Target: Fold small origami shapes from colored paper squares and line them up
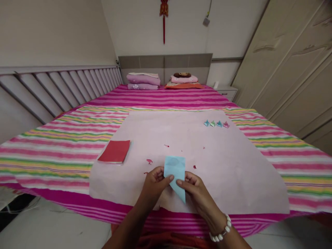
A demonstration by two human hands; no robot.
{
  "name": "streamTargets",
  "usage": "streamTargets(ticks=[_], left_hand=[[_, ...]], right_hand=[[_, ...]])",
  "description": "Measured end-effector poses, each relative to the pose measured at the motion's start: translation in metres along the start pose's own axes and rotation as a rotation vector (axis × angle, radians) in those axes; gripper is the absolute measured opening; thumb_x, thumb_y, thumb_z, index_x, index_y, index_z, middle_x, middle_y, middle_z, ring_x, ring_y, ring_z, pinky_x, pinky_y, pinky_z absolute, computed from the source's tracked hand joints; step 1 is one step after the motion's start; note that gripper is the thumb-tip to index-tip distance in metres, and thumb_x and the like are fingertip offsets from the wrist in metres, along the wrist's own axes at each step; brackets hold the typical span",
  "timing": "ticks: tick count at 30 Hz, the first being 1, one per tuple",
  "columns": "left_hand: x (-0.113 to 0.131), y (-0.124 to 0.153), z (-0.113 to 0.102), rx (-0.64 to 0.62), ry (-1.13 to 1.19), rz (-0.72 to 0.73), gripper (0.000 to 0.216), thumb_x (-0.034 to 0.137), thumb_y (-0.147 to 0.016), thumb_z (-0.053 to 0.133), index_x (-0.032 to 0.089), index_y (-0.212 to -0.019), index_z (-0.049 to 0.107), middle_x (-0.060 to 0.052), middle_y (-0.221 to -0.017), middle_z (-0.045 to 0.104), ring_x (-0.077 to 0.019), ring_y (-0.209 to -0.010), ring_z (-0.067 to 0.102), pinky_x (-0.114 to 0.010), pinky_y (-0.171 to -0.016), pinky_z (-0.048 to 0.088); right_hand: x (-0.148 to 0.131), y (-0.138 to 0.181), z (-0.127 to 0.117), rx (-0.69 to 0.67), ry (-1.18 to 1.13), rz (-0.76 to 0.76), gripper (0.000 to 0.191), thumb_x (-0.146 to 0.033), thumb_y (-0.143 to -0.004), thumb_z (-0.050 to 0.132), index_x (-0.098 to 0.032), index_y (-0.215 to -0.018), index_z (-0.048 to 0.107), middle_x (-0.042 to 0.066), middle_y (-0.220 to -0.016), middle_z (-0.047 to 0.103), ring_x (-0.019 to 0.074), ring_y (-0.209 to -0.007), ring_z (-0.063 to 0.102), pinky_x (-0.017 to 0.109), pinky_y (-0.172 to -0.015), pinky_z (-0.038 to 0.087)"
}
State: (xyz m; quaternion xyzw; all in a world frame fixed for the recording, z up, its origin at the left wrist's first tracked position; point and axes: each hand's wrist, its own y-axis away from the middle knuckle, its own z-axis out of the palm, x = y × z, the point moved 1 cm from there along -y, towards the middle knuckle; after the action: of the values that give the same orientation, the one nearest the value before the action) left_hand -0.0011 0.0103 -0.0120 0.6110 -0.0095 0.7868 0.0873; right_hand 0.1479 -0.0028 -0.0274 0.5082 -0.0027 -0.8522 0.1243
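A light blue sheet of folded paper is held up over the near part of a pale sheet on the bed. Its top edge is straight, and its lower end slants to a point at the right. My left hand pinches its left edge, thumb in front and fingers behind. On the right edge, my right hand grips it the same way, with a white bead bracelet at the wrist. The fingers behind the paper are partly hidden.
A stack of red paper lies at the left of the pale sheet. Red scraps are scattered around the middle. Several small folded paper shapes stand in a row at the far right. Folded bedding lies by the headboard.
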Motion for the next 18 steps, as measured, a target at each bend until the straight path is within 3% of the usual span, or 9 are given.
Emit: streamTargets(ticks=[4,10,18], left_hand=[[-0.0020,0.0010,0.0005,-0.049,-0.015,-0.023,0.033,0.024,-0.063,0.078,0.014,-0.086,0.057,-0.002,-0.072,0.071,-0.0143,-0.066,0.063,-0.026,-0.064,0.048],[-0.0041,0.0035,0.0047,-0.015,-0.028,0.014,0.040,0.020,-0.063,0.077,0.021,-0.080,0.042,0.007,-0.058,0.062,-0.0082,-0.050,0.053,-0.019,-0.050,0.039],[-0.0061,0.0048,0.0004,-0.097,-0.048,0.048,0.021,0.022,-0.071,0.072,0.016,-0.086,0.060,0.003,-0.065,0.061,-0.0087,-0.059,0.053,-0.021,-0.057,0.041]], right_hand=[[-0.0070,-0.0019,0.0032,0.011,0.002,-0.060,0.026,-0.029,-0.064,0.082,-0.020,-0.086,0.072,0.002,-0.078,0.071,0.0182,-0.073,0.062,0.030,-0.072,0.046],[-0.0092,-0.0057,0.0009,0.066,-0.049,-0.014,0.020,-0.029,-0.064,0.081,-0.018,-0.078,0.073,0.002,-0.067,0.070,0.0165,-0.063,0.059,0.029,-0.065,0.045],[-0.0048,-0.0078,-0.0055,0.128,-0.112,-0.021,0.015,-0.021,-0.061,0.080,-0.017,-0.071,0.070,-0.001,-0.064,0.065,0.0137,-0.063,0.053,0.026,-0.063,0.042]])
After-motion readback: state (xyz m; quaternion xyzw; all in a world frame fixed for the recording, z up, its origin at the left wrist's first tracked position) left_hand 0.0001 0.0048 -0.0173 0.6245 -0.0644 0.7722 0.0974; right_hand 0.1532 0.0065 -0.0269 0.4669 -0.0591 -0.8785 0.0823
